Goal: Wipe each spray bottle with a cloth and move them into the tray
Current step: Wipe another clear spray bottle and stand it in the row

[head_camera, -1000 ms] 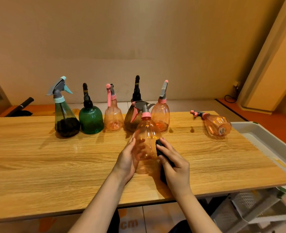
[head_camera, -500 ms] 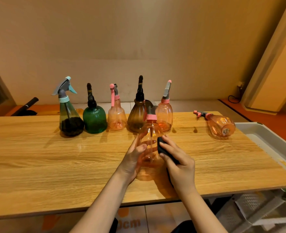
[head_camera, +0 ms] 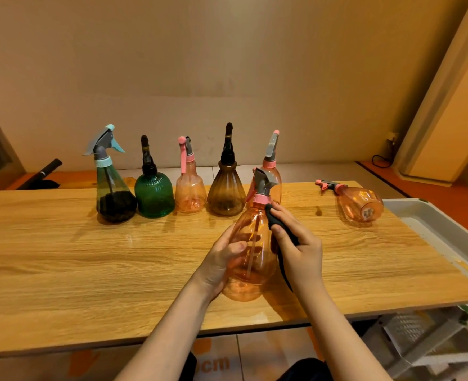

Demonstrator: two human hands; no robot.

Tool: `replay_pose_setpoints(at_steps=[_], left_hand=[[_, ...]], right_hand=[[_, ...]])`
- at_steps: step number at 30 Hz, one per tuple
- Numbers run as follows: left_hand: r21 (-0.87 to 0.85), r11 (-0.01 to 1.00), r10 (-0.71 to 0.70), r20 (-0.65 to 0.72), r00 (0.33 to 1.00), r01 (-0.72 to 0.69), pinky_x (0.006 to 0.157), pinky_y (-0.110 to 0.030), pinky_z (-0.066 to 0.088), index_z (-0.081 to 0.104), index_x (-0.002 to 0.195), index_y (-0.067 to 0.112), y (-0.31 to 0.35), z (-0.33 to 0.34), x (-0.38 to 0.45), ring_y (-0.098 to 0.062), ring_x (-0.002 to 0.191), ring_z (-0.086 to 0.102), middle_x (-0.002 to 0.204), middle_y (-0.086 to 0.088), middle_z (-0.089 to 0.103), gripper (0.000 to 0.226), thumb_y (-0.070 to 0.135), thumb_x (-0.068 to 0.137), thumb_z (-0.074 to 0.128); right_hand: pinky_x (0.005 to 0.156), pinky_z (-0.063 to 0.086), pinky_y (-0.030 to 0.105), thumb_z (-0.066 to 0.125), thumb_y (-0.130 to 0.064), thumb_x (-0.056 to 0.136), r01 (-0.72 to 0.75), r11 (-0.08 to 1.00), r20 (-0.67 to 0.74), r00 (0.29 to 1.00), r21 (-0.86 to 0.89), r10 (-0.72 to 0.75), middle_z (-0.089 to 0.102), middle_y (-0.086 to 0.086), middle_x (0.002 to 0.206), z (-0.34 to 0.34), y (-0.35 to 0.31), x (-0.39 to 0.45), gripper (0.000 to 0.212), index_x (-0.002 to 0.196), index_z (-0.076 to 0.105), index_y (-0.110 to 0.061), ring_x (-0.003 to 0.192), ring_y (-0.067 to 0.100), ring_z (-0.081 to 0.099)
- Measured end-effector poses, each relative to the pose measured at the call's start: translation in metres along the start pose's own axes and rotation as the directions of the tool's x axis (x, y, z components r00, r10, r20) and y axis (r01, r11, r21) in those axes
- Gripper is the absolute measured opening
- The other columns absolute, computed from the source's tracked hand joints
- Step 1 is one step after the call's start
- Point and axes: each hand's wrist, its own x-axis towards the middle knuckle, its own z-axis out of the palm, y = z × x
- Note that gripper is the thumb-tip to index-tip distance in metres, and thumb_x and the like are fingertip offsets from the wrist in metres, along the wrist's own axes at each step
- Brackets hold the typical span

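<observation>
The left hand [head_camera: 222, 259] wraps its fingers round the belly of an orange spray bottle [head_camera: 250, 254], while the right hand [head_camera: 300, 247] pinches a dark cloth [head_camera: 275, 220] against the bottle's shoulder, just under the pink collar. The bottle is lifted off the wooden table [head_camera: 90, 257], its long axis tilted, base toward the person and grey trigger head pointing up and away. Behind this bottle five others stand upright in a row at the table's far side: a grey-teal one [head_camera: 112, 188], a green one [head_camera: 153, 193], a pale orange one [head_camera: 190, 188], a brown one [head_camera: 226, 188] and another orange one [head_camera: 272, 171] partly hidden. To the held bottle's right, a further orange bottle [head_camera: 360, 200] lies on its side, nozzle pointing left, near a white tray [head_camera: 433, 226] off the table's right end. A plain beige wall rises behind. Below the table edge, orange floor lettering reads "cm".
</observation>
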Motion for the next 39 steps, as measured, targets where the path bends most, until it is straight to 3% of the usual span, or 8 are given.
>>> replay_pose_setpoints(at_steps=[5,11,17,22,26,29,34,39], left_hand=[[-0.127,0.992,0.010,0.008,1.000,-0.009,0.077,-0.038,0.058,0.053,0.127,0.017,0.001,0.001,0.000,-0.028,0.097,0.068,0.109,-0.012,0.069,0.093,0.044,0.046,0.089],[-0.367,0.928,0.031,-0.086,0.996,-0.060,0.080,-0.043,0.055,0.060,0.122,0.010,0.002,-0.005,0.002,-0.031,0.098,0.067,0.116,-0.020,0.065,0.091,0.045,0.044,0.092],[-0.533,0.841,0.025,-0.127,0.992,-0.090,0.067,-0.033,0.059,0.065,0.111,0.004,0.006,-0.009,-0.001,-0.028,0.088,0.071,0.103,-0.019,0.070,0.089,0.038,0.034,0.095],[-0.489,0.870,0.020,-0.101,0.995,-0.067,0.075,-0.036,0.059,0.058,0.124,0.007,0.007,-0.006,-0.001,-0.029,0.100,0.067,0.116,-0.019,0.066,0.100,0.045,0.039,0.095],[-0.351,0.932,0.035,-0.177,0.984,-0.096,0.080,-0.037,0.058,0.050,0.133,0.008,0.006,-0.001,0.002,-0.026,0.101,0.067,0.116,-0.018,0.066,0.112,0.052,0.039,0.093],[-0.348,0.932,0.054,-0.147,0.988,-0.103,0.067,-0.029,0.059,0.059,0.118,0.009,0.007,0.000,0.001,-0.020,0.088,0.071,0.101,-0.012,0.073,0.094,0.047,0.040,0.094],[-0.342,0.938,0.024,-0.109,0.994,-0.060,0.068,-0.030,0.058,0.067,0.111,0.009,0.006,-0.002,0.000,-0.025,0.092,0.071,0.103,-0.016,0.071,0.085,0.045,0.039,0.095],[-0.334,0.942,0.003,-0.104,0.995,-0.038,0.061,-0.031,0.058,0.076,0.092,0.012,0.005,-0.005,0.002,-0.022,0.081,0.072,0.094,-0.013,0.073,0.070,0.046,0.034,0.094]], right_hand=[[0.099,0.042,0.022,0.059,-0.014,0.083,-0.018,0.999,0.003,1.000,0.040,0.018,0.061,-0.008,0.120,0.005,-0.003,-0.002,0.031,0.113,0.061,-0.023,0.118,0.005,0.053],[0.099,0.041,0.022,0.057,-0.020,0.084,0.030,0.998,0.038,0.999,0.061,-0.032,0.058,-0.020,0.124,0.018,-0.004,-0.019,0.033,0.117,0.062,-0.017,0.119,0.009,0.053],[0.103,0.039,0.026,0.057,-0.014,0.085,0.102,0.994,0.069,0.992,0.031,-0.104,0.058,-0.004,0.128,0.029,-0.004,-0.036,0.035,0.120,0.059,-0.015,0.124,0.013,0.050],[0.102,0.040,0.025,0.056,-0.015,0.085,0.116,0.993,0.048,0.992,0.020,-0.116,0.054,-0.022,0.128,0.023,-0.006,-0.032,0.034,0.119,0.058,-0.019,0.123,0.013,0.051],[0.102,0.039,0.022,0.056,-0.015,0.085,0.130,0.991,0.052,0.990,-0.018,-0.129,0.053,-0.025,0.128,0.015,-0.003,-0.030,0.034,0.118,0.059,-0.021,0.123,0.012,0.050],[0.104,0.038,0.026,0.058,-0.009,0.084,0.214,0.972,0.097,0.974,-0.094,-0.205,0.055,-0.012,0.130,0.014,0.001,-0.033,0.034,0.118,0.061,-0.016,0.125,0.017,0.049],[0.106,0.037,0.030,0.057,-0.001,0.084,0.298,0.943,0.207,0.942,-0.146,-0.265,0.056,0.000,0.129,0.016,0.003,-0.036,0.033,0.115,0.064,-0.010,0.127,0.018,0.046],[0.104,0.037,0.028,0.062,0.011,0.077,0.225,0.969,0.169,0.964,-0.099,-0.206,0.057,-0.002,0.127,0.013,0.007,-0.034,0.047,0.115,0.062,-0.016,0.126,0.017,0.048]])
